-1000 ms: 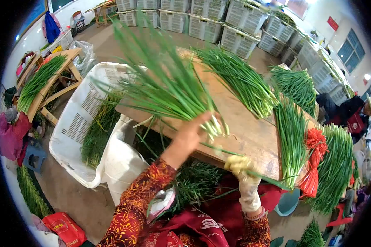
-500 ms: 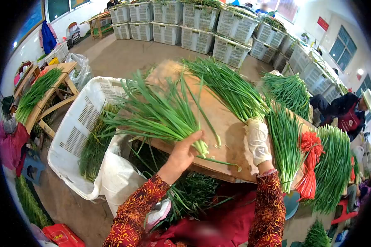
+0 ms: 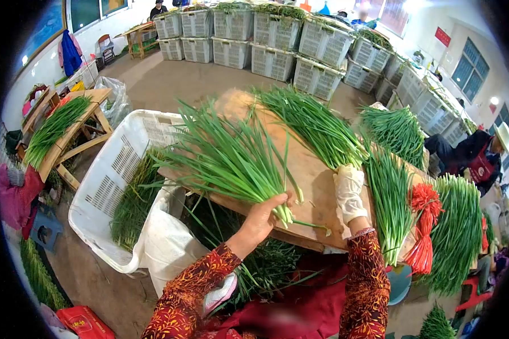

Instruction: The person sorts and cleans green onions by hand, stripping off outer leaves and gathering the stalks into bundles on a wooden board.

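Observation:
A loose bunch of garlic chives (image 3: 232,152) is held near its pale stem ends by my bare left hand (image 3: 263,213), thumb and fingers closed round it. Its leaves fan out up and left over a wooden board (image 3: 316,186). My right hand (image 3: 350,195), in a whitish glove, is at the stem ends of a second heap of chives (image 3: 311,121) lying on the board. The gloved fingers look curled against those stems, partly hidden. A few single stalks lie on the board beside the left-hand bunch.
A white plastic basket (image 3: 90,203) with chives stands left, a white sack (image 3: 167,240) at its near side. Right of the board lie more chives (image 3: 393,198) and red ties (image 3: 427,226). Stacked crates (image 3: 232,34) line the back. A person in a pale hat (image 3: 483,155) sits right.
My left hand and its bunch have shifted slightly right and down. The gloved right hand remains by the heap's stem ends. The view has tilted a little.

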Demonstrator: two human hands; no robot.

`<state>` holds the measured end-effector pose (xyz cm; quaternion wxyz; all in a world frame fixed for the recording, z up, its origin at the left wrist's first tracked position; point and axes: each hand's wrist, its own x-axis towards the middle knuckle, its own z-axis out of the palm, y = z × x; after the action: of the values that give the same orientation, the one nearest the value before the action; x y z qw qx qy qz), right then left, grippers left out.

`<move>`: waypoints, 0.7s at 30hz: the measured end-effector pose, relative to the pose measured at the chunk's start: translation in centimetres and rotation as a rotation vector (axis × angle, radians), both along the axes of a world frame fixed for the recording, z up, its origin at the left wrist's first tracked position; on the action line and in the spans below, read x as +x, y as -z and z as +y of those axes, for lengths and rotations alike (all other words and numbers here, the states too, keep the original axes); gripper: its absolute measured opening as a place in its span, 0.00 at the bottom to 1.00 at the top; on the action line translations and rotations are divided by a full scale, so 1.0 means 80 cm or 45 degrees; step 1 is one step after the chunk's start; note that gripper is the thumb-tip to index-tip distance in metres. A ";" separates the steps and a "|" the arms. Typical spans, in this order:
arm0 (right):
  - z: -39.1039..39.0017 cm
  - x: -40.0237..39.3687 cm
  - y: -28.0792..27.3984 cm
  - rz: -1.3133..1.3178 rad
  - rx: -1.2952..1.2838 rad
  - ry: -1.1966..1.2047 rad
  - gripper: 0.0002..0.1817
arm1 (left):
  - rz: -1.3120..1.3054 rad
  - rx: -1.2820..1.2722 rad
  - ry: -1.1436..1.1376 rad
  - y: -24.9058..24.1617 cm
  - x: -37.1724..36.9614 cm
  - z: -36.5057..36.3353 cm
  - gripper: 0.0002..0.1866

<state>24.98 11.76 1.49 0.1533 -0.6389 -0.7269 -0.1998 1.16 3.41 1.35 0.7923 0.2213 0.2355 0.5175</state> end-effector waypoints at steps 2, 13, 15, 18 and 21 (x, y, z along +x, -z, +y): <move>0.000 0.001 0.001 0.032 -0.025 0.022 0.09 | 0.018 -0.014 -0.017 0.001 0.001 0.002 0.14; 0.016 0.013 0.010 0.255 0.020 0.022 0.08 | 0.056 -0.022 -0.013 0.009 0.000 0.002 0.13; 0.019 0.011 0.004 0.222 0.052 0.000 0.08 | 0.068 -0.026 -0.004 0.005 -0.001 0.000 0.13; 0.023 0.006 -0.006 0.215 0.088 -0.164 0.07 | 0.081 -0.035 -0.009 0.007 0.002 0.004 0.13; 0.036 0.009 0.011 -0.092 0.272 -0.149 0.05 | 0.103 -0.024 -0.021 0.011 0.005 0.006 0.14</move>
<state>25.69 14.64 0.63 0.2059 -0.5677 -0.7425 -0.2897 1.54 3.86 0.48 0.7800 0.2328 0.2739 0.5123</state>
